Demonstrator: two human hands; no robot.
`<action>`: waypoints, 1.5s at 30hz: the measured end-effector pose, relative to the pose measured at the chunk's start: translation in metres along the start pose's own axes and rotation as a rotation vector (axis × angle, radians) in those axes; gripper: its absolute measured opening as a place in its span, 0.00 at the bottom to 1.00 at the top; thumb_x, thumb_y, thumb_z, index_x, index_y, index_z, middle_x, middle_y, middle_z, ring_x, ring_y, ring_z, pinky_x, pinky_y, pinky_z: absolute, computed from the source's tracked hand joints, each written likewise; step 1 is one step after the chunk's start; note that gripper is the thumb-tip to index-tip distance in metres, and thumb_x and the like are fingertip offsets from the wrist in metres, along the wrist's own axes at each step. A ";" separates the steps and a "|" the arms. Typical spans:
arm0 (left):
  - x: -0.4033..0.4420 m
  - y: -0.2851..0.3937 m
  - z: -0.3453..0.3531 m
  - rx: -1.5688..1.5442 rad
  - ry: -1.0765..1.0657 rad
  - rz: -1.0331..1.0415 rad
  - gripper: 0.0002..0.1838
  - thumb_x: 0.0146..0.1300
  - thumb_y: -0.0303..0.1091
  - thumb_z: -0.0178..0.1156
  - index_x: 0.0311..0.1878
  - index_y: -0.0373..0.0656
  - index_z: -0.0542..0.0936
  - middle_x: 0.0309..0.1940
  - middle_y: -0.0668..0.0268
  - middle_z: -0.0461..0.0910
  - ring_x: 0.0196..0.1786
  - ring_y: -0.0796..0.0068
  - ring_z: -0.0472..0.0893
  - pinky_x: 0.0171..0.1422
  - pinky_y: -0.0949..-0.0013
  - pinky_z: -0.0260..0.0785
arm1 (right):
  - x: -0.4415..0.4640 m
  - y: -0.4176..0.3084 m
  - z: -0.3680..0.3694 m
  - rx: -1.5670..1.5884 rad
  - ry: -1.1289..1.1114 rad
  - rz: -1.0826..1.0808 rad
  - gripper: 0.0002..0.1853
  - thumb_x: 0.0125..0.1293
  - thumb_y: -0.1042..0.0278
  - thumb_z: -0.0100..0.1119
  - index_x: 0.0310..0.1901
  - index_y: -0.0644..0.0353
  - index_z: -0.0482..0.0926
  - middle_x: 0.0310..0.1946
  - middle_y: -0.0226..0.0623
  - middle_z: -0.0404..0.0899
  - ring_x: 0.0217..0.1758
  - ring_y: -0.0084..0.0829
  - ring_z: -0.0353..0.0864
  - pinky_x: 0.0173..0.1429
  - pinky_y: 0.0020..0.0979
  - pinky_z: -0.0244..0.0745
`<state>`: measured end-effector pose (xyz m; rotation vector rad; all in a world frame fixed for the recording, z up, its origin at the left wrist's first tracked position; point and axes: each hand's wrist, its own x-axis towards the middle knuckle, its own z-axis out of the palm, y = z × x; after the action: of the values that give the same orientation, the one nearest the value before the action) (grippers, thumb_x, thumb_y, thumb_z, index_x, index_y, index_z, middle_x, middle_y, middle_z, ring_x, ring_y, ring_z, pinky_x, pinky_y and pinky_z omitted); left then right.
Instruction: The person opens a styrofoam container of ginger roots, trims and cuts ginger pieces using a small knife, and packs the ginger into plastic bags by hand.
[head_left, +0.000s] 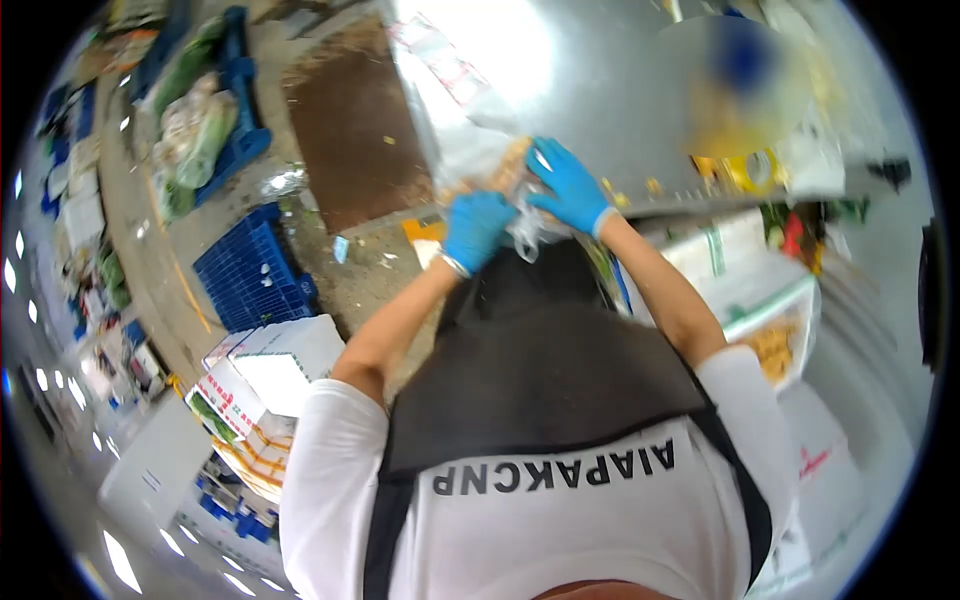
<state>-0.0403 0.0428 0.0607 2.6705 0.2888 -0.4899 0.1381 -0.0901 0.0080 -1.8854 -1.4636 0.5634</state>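
My left hand (478, 232), in a blue glove, has its fingers closed on a clear plastic bag (525, 232) at the near edge of a metal table (600, 100). Lumpy, pale tan produce (513, 165) shows through the bag; I cannot make out its exact kind. Also gloved in blue, my right hand (572, 187) rests against the right side of the bag, thumb and fingers apart. The bag's loose white plastic hangs between both hands, over my dark apron (540, 370).
A brown board (355, 125) lies left of the table. Blue pallets (255, 270) and bagged vegetables (205, 125) are on the floor farther left. White boxes (285, 360) stand at my left. Yellow tape (752, 172) sits at the table's right, above an open foam box (775, 345).
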 end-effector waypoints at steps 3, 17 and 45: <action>-0.006 0.001 -0.016 -0.296 0.492 0.158 0.05 0.51 0.32 0.64 0.31 0.46 0.78 0.32 0.58 0.76 0.35 0.53 0.77 0.36 0.55 0.67 | 0.010 0.000 -0.011 0.035 -0.183 -0.014 0.33 0.65 0.54 0.61 0.70 0.55 0.65 0.72 0.54 0.59 0.73 0.53 0.61 0.75 0.42 0.59; -0.219 -0.132 -0.058 -0.894 0.810 -0.437 0.07 0.49 0.16 0.53 0.31 0.38 0.72 0.27 0.64 0.65 0.32 0.69 0.65 0.38 0.68 0.61 | 0.081 -0.158 0.095 0.940 -1.021 0.557 0.30 0.77 0.45 0.38 0.70 0.59 0.65 0.64 0.37 0.71 0.62 0.28 0.72 0.66 0.32 0.69; -0.080 -0.546 -0.078 -0.852 0.744 -0.248 0.13 0.62 0.29 0.60 0.50 0.41 0.82 0.38 0.68 0.80 0.35 0.80 0.75 0.41 0.73 0.73 | -0.046 -0.188 0.215 0.350 -0.287 1.012 0.26 0.69 0.46 0.55 0.57 0.58 0.80 0.55 0.43 0.81 0.53 0.38 0.82 0.60 0.35 0.73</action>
<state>-0.2376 0.5546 -0.0355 1.8595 0.8252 0.5012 -0.1485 -0.0550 -0.0030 -2.2034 -0.3859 1.4824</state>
